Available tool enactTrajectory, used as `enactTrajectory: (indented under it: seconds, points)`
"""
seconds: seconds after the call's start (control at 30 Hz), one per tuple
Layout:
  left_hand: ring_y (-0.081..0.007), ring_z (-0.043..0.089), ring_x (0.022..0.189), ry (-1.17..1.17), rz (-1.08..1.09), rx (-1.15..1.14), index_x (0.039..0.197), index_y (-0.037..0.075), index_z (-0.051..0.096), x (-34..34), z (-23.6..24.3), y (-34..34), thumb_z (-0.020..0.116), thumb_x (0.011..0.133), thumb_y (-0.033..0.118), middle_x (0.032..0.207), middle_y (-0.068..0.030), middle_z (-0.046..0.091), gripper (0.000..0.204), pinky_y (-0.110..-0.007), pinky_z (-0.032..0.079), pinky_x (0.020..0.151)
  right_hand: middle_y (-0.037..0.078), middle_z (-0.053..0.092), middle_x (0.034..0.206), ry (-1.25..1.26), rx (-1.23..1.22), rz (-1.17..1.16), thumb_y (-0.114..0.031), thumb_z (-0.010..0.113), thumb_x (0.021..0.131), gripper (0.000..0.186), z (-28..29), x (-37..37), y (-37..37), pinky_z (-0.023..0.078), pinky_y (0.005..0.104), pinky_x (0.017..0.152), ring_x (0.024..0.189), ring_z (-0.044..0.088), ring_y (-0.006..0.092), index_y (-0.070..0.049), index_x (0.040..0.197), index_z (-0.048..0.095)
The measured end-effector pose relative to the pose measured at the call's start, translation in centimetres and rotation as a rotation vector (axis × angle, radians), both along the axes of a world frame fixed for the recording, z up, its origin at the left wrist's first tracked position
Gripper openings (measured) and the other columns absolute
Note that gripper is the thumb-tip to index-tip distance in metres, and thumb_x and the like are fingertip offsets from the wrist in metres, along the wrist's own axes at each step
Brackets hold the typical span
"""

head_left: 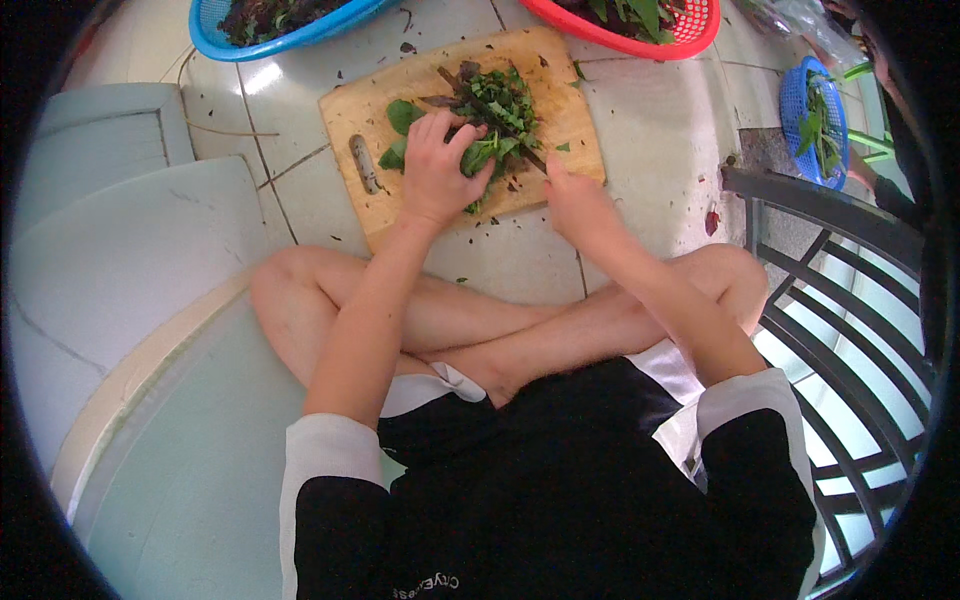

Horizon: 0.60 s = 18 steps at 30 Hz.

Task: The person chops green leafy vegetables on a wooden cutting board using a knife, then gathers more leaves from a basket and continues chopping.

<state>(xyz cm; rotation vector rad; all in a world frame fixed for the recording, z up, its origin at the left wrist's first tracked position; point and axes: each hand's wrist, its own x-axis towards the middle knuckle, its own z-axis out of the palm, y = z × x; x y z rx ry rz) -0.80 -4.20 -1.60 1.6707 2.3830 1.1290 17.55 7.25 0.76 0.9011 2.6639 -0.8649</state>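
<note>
A wooden cutting board [578, 115] with a slot handle lies on the tiled floor in front of my crossed legs. Chopped leafy greens [508, 100], with some dark purplish pieces, are heaped on its middle. My left hand [440, 168] presses down on a bunch of whole green leaves [402, 118], its fingers curled over them. At the board's right side, my right hand [582, 208] is closed around the handle of a knife [536, 161]. The dark blade points left into the greens beside my left fingers; most of it is hidden among the leaves.
A blue basket [290, 46] and a red basket [690, 40], both holding leaves, stand beyond the board. Farther right are a smaller blue basket [792, 110] of greens and a black metal railing [830, 200]. Pale curved steps [150, 225] rise at left. Leaf scraps dot the floor.
</note>
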Motion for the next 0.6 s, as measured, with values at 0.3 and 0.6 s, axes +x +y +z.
enactTrajectory:
  seconds: [0.3, 0.6]
  points:
    - [-0.0307, 0.055, 0.097, 0.04, 0.015, 0.014, 0.094, 0.01, 0.066, 0.2, 0.0, 0.4, 0.081, 0.063, 0.016, 0.099, -0.0093, 0.057, 0.034, -0.042, 0.045, 0.087, 0.028, 0.063, 0.076, 0.177, -0.113, -0.065, -0.013, 0.054, 0.093, 0.021, 0.1, -1.1, 1.7, 0.048, 0.0555, 0.066, 0.075, 0.062, 0.048, -0.001, 0.109, 0.05]
    - [-0.033, 0.054, 0.095, 0.054, 0.041, -0.022, 0.095, 0.008, 0.064, 0.6, 0.0, 0.3, 0.082, 0.063, 0.017, 0.101, -0.0113, 0.057, 0.038, -0.043, 0.047, 0.081, 0.025, 0.058, 0.068, 0.41, -0.161, -0.009, -0.009, 0.057, 0.092, 0.017, 3.0, 2.0, 1.5, 0.044, 0.0479, 0.056, 0.064, 0.059, 0.0459, 0.0, 0.107, 0.054]
